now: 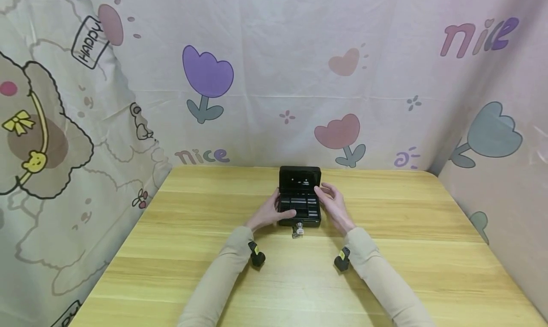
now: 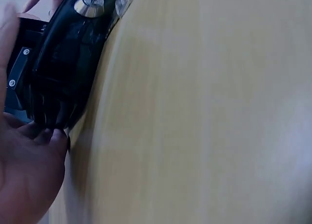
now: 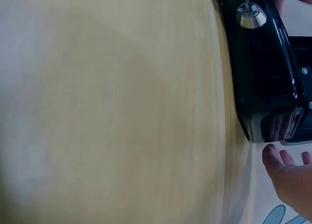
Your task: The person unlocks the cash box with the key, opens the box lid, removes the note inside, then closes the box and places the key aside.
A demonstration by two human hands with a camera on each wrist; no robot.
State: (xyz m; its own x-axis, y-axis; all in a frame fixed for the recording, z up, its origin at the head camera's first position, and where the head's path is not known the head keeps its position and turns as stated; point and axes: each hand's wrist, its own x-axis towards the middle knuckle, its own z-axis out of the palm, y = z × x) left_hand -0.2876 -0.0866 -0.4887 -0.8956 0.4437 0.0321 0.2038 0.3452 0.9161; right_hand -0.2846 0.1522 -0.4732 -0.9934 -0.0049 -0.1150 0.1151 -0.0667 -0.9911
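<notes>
A small black cash box (image 1: 311, 223) stands on the table with its lid (image 1: 288, 177) raised, showing a black compartment tray (image 1: 298, 203) inside. Keys on a ring (image 1: 298, 230) hang from the silver lock (image 2: 89, 5) on its front. My left hand (image 1: 270, 213) holds the box at its left side, fingers against the outer wall and thumb reaching over the tray. On the other side my right hand (image 1: 334, 205) is spread, its thumb by the lid's right edge. In the right wrist view, its fingertips (image 3: 271, 154) are just off the box's side wall.
The light wooden table (image 1: 180, 251) spreads around the box. Behind it hangs a pale printed cloth (image 1: 265, 70), which also covers both sides. A small black wrist camera (image 1: 257, 256) is worn at the left sleeve, another camera (image 1: 342, 260) at the right.
</notes>
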